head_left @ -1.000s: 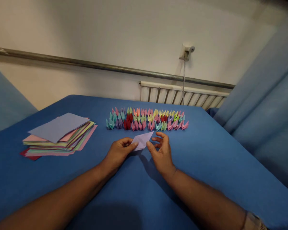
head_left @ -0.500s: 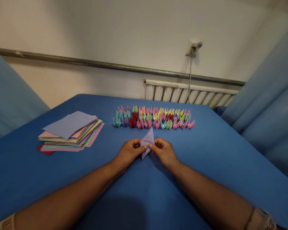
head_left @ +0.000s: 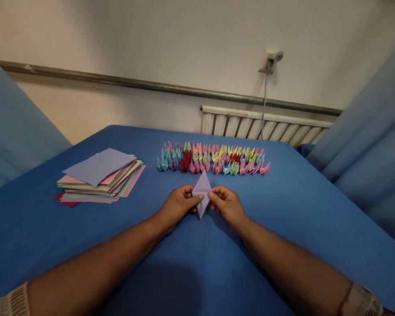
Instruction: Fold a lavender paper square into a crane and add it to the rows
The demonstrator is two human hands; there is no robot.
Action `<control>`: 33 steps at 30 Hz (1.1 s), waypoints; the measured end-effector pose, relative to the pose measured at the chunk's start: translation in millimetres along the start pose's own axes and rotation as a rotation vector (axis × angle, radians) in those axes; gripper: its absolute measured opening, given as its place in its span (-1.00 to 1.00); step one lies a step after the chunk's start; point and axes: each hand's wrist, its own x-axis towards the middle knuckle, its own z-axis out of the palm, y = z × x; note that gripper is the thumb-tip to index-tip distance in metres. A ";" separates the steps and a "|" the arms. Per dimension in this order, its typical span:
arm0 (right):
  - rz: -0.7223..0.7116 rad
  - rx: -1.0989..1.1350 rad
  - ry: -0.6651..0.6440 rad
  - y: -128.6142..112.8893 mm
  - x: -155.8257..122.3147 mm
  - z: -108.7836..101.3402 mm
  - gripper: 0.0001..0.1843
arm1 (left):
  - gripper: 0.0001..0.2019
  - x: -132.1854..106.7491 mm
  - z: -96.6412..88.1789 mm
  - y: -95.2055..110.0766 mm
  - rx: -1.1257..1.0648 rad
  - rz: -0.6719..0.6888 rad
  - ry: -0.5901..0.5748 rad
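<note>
A folded lilac paper [head_left: 202, 189], now a narrow kite shape pointing away from me, sits between my two hands over the blue table [head_left: 283, 210]. My left hand [head_left: 178, 205] pinches its left edge with thumb and fingers closed. My right hand [head_left: 228, 204] pinches the right edge the same way. Just beyond the paper stand rows of several small folded paper figures [head_left: 212, 159] in pink, teal, red, yellow and purple.
A stack of coloured paper sheets [head_left: 100, 176], lilac on top, lies at the left of the table. Blue curtains hang at both sides. A metal rail, a radiator [head_left: 263, 124] and a wall socket with a cable [head_left: 270, 61] are behind the table.
The paper was a flat wide piece held loosely with my right fingers spread. Both hands have since closed on it and it now stands as a narrow pointed fold.
</note>
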 end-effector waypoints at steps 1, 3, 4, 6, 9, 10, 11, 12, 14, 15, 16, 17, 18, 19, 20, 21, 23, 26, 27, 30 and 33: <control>-0.001 -0.007 -0.007 0.7 0.0 0.1 -0.62 | -0.62 -0.3 0.2 0.3 0.004 -0.004 -0.002; 0.001 -0.019 -0.025 2.1 0.2 0.5 -0.58 | -0.61 -0.8 0.6 0.5 0.008 -0.009 -0.007; 0.004 -0.022 -0.032 2.8 0.3 0.5 -0.57 | -0.61 -0.8 0.6 0.5 0.009 -0.014 -0.011; 0.017 -0.023 -0.037 3.8 0.6 -0.1 -0.56 | -0.63 -0.8 0.4 0.5 0.020 -0.018 -0.010; 0.026 -0.024 -0.034 4.7 0.5 -2.8 -0.59 | -0.67 -0.7 -1.2 0.7 0.052 -0.022 0.012; 0.026 -0.018 -0.033 5.0 0.4 -3.8 -0.59 | -0.68 -0.8 -1.8 0.9 0.054 -0.026 0.011; 0.028 -0.010 -0.033 5.2 0.2 -4.8 -0.60 | -0.69 -0.9 -2.5 1.0 0.048 -0.032 0.001; 0.029 -0.001 -0.033 5.4 0.0 -5.6 -0.61 | -0.69 -1.1 -3.0 1.1 0.036 -0.037 -0.013; 0.032 0.011 -0.033 5.6 -0.4 -6.5 -0.62 | -0.70 -1.5 -3.7 1.2 0.003 -0.048 -0.044; 0.033 0.011 -0.031 5.6 -0.5 -6.8 -0.62 | -0.71 -1.6 -3.9 1.3 -0.009 -0.053 -0.053; 0.034 0.007 -0.027 5.5 -0.6 -6.9 -0.62 | -0.71 -1.7 -4.0 1.3 -0.017 -0.057 -0.058; 0.035 0.001 -0.023 5.4 -0.6 -6.9 -0.62 | -0.72 -1.6 -4.1 1.4 -0.023 -0.062 -0.060; 0.038 -0.005 -0.022 5.4 -0.5 -6.9 -0.62 | -0.72 -1.5 -4.1 1.4 -0.027 -0.067 -0.059; 0.041 -0.011 -0.022 5.3 -0.4 -6.8 -0.62 | -0.73 -1.2 -4.2 1.5 -0.030 -0.070 -0.059; 0.044 -0.016 -0.023 5.1 -0.2 -6.6 -0.62 | -0.73 -0.9 -4.3 1.6 -0.030 -0.073 -0.059; 0.046 -0.020 -0.023 5.0 -0.2 -6.3 -0.63 | -0.73 -0.4 -4.4 1.6 -0.028 -0.074 -0.057; 0.047 -0.029 -0.019 4.5 -0.2 -5.4 -0.63 | -0.72 0.4 -4.5 1.6 -0.016 -0.071 -0.042; 0.039 -0.038 -0.018 3.0 -0.6 -3.0 -0.62 | -0.71 1.3 -4.0 1.1 0.015 -0.057 -0.013; 0.034 -0.039 -0.021 2.5 -0.8 -2.2 -0.61 | -0.70 1.5 -3.7 0.9 0.023 -0.054 -0.012; 0.034 -0.043 -0.035 1.9 -1.1 -1.6 -0.59 | -0.68 1.5 -2.8 0.5 0.044 -0.051 -0.017; 0.053 -0.036 -0.038 2.8 -0.8 -3.8 -0.60 | -0.69 1.2 -3.3 0.7 0.061 -0.054 -0.024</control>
